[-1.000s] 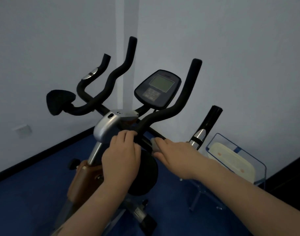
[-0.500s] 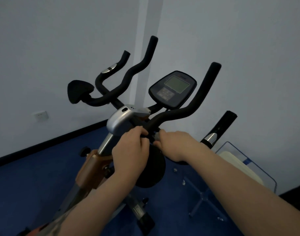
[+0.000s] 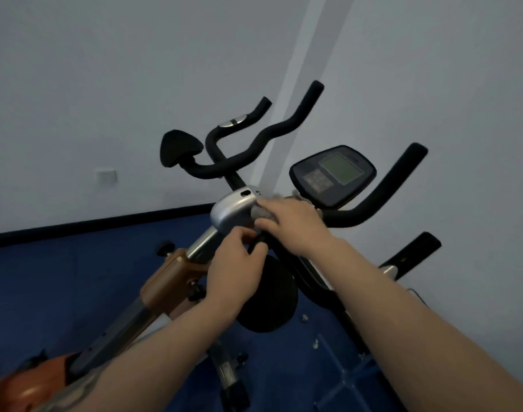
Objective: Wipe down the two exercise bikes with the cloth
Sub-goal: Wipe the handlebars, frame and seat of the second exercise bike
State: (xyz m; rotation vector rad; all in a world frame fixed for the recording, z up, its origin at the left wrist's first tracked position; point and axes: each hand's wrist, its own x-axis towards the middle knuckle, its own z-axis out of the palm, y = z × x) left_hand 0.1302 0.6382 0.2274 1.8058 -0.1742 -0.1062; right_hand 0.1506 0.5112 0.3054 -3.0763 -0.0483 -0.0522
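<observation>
At the middle of the head view, the right hand presses a grey cloth on the bike, fingers curled over it. Just below, the left hand grips a black bar. Behind them stand the console, black handlebars and a wall socket.

Dim, bluish, even light; soft motion blur, wide-angle bending at edges.

Head view — single camera, worn high, facing forward and down, tilted, close over bike handlebars; wall behind.
</observation>
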